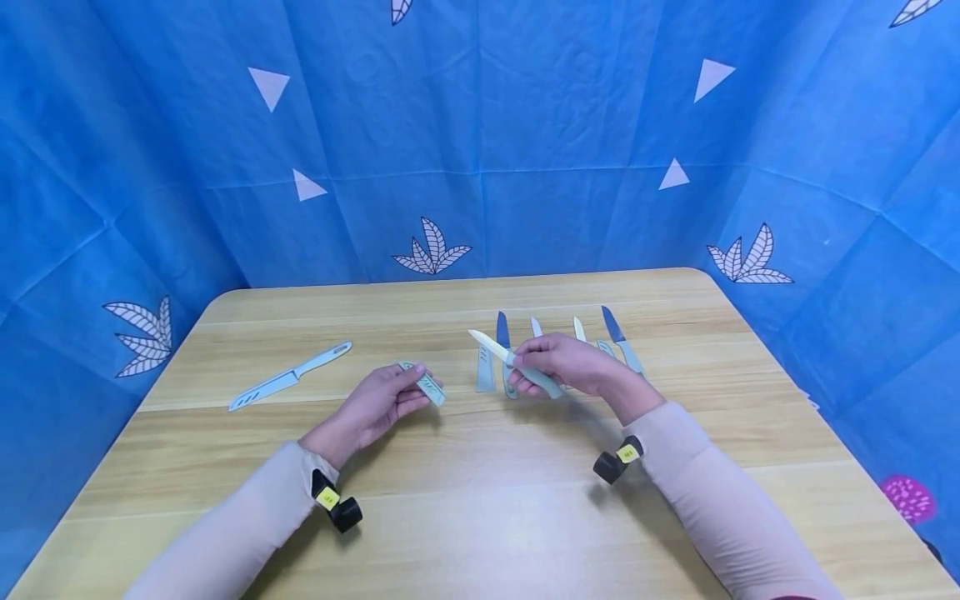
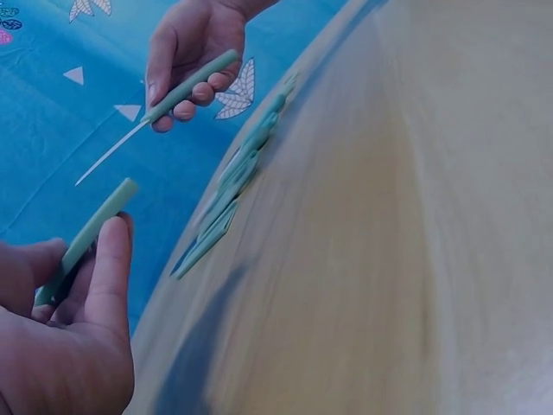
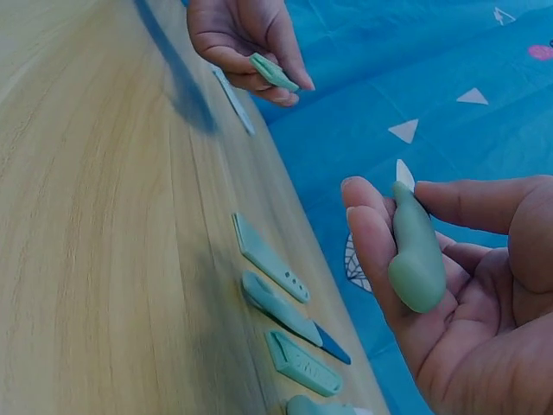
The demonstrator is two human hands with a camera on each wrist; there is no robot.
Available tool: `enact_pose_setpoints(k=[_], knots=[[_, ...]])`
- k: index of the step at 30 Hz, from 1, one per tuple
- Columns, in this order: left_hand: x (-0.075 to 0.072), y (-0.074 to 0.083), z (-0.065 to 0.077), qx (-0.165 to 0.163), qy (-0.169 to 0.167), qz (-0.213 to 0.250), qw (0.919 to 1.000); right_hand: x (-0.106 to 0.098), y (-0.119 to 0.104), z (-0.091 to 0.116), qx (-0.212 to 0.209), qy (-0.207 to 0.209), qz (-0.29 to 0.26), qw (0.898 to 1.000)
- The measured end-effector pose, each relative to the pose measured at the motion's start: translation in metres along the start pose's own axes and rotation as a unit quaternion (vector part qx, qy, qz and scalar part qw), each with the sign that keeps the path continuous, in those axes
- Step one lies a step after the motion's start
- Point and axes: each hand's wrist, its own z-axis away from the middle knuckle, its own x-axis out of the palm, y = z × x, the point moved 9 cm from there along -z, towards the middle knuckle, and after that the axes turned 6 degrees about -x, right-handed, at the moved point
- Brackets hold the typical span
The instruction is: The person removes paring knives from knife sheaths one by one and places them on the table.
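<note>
Between the thumb and fingers of my left hand (image 1: 372,408) is a pale green slotted blade cover (image 1: 427,387), held just above the table. My right hand (image 1: 562,360) grips a small knife (image 1: 538,382) by its green handle, its white blade pointing up and left toward the cover. Seen from the left wrist, the knife handle (image 2: 192,86) lies across the curled fingers, and a gap separates the blade tip from the cover (image 2: 97,220). In the right wrist view the thumb presses the handle (image 3: 419,259) near the blade, which is mostly hidden behind it.
A knife in its cover (image 1: 292,377) lies at the left of the wooden table (image 1: 480,500). Behind my right hand is a row of knives and covers, including a loose cover (image 1: 485,371), a dark-bladed knife (image 1: 502,327) and another (image 1: 621,337). Blue cloth (image 1: 480,125) hangs behind.
</note>
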Motion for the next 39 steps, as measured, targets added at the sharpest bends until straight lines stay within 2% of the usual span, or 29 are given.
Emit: enact_pose_setpoints(k=[9,18,31,39], knots=[[-0.008,0.009,-0.005,0.003,0.007,-0.006,1.0,-0.004,-0.003,-0.008,0.004,0.033,0.014,0.999],[-0.014,0.013,-0.01,-0.005,-0.002,-0.011,0.9999,-0.004,-0.005,-0.014,0.005,0.043,0.016,0.999],[-0.016,0.029,-0.019,-0.01,-0.011,-0.025,0.9996,-0.002,-0.012,-0.026,0.006,0.054,0.026,0.998],[-0.016,0.035,-0.025,-0.01,-0.013,-0.051,0.9985,-0.001,-0.014,-0.034,0.014,0.062,0.025,0.998]])
